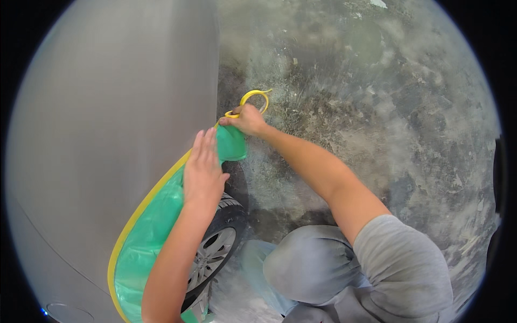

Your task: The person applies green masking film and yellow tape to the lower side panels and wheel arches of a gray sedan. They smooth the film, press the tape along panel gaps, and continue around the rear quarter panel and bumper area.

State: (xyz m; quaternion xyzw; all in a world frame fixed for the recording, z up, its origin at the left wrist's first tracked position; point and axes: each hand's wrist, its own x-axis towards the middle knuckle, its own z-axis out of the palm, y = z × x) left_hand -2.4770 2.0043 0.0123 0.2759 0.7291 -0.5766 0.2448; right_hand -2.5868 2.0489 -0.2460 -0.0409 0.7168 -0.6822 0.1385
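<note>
A strip of yellow masking tape (144, 205) curves along the edge of a grey car body panel (124, 102). Green plastic film (145, 237) hangs from it over the wheel opening. My left hand (202, 175) lies flat on the tape and film near the strip's upper end, fingers stretched out and close together. Just beyond it, my right hand (247, 119) pinches a yellow tape roll (253, 92) at the panel edge. A loose tail of tape sticks out from the roll. The film's free corner (232, 144) hangs below my right hand; its exact contact with the fingers is hidden.
A car wheel (218, 242) with a black tyre and silver spokes is partly behind the film and my left forearm. Stained grey concrete floor (344, 107) spreads to the right. My bent knee (307, 264) is beside the wheel. A round outline (70, 312) marks the panel at lower left.
</note>
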